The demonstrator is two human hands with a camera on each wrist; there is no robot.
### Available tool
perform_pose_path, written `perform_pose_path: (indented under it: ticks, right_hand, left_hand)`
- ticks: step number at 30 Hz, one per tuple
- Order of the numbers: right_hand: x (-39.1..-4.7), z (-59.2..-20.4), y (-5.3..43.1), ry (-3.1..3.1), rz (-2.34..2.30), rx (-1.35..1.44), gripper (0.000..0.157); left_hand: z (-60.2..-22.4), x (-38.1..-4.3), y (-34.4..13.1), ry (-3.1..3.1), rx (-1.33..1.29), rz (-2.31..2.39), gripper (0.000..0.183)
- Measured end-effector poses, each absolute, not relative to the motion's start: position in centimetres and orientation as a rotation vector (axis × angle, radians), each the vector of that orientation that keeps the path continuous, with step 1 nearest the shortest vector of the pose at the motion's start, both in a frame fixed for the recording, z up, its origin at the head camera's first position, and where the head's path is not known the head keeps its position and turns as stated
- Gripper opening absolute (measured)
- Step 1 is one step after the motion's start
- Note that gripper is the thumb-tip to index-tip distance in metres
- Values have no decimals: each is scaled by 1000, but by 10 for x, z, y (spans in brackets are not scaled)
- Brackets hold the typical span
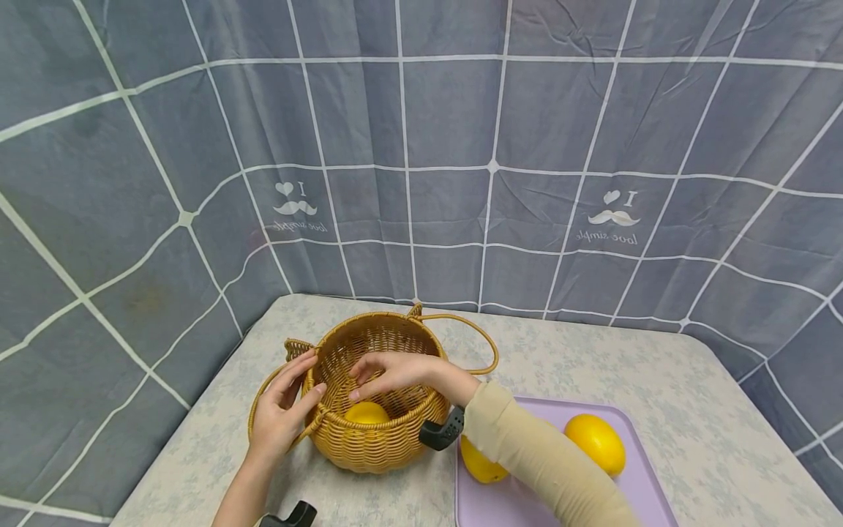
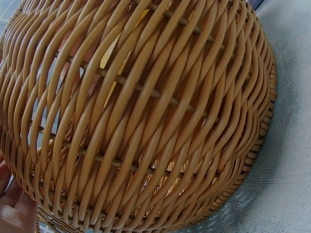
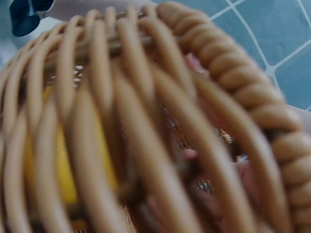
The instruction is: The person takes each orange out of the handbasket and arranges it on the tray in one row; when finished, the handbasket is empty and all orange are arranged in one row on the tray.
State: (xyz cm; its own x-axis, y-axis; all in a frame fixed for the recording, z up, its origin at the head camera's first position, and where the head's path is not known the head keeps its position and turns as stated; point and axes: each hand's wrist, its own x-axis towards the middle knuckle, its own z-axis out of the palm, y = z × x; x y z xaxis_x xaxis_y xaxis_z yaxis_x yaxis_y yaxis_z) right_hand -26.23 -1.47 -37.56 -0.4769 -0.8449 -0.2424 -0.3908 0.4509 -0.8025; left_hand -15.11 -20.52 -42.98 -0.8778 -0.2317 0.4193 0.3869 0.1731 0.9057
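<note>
A round wicker basket (image 1: 369, 446) with two loop handles stands on the table, a yellow lemon (image 1: 366, 413) inside near its front wall. My left hand (image 1: 279, 413) holds the basket's left rim beside the handle; in the left wrist view its fingers (image 2: 17, 213) rest against the weave. Over the basket's opening, my right hand (image 1: 395, 371) reaches in from the right, fingers loosely bent with nothing between them, above and behind the lemon. Through the weave in the right wrist view, the lemon (image 3: 65, 165) shows as yellow patches and parts of the right hand appear behind the strands.
At the right lies a purple tray (image 1: 632, 505) with two more lemons, one lemon (image 1: 595, 444) in plain view and another lemon (image 1: 483, 462) partly under the right forearm. A patterned cloth covers the table (image 1: 672, 373). A grey checked curtain (image 1: 454, 212) hangs behind and along the sides.
</note>
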Motion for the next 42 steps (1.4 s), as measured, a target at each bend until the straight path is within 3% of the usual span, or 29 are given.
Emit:
perform_pose_path:
  ticks: [16, 35, 42]
  right_hand:
    - [-261, -380, -15, 2040, -697, -1092, 54]
    - [-264, -383, -18, 1985, -573, -1082, 44]
    - [-263, -383, -19, 1941, -507, -1125, 52]
  left_hand:
    - [-431, -151, -204, -2020, -116, -1741, 43]
    - [-429, -151, -204, -2014, -111, -1755, 44]
    - [-429, -151, -203, -2004, -116, -1760, 44]
